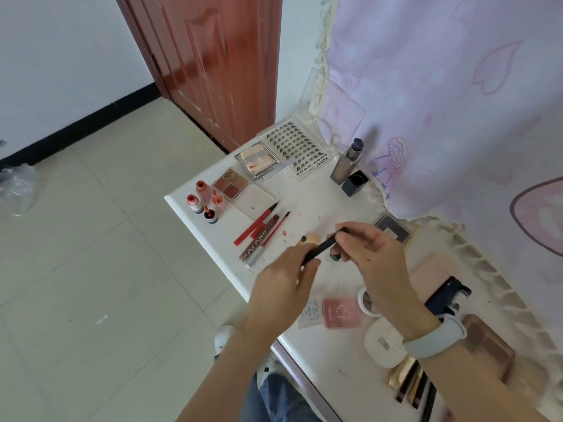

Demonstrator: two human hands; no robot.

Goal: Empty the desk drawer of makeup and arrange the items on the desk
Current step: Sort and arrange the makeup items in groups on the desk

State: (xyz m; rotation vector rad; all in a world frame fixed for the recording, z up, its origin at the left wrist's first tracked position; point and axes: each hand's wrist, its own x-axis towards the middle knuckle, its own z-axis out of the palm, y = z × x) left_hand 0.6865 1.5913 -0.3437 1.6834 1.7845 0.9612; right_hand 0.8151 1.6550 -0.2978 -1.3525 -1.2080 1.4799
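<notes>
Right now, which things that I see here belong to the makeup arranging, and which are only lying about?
Belong to the job:
- black pencil, held by left hand and right hand
- red pencils
- little red bottles
- eyeshadow palette
- lash tray
- desk

Lying about:
- plastic bag on the floor
- door
- curtain

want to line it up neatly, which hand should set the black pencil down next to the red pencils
Left, probably. The left hand already grips the black pencil at its near end, on the side nearest the red pencils. The right hand holds its far end, farther off.
</notes>
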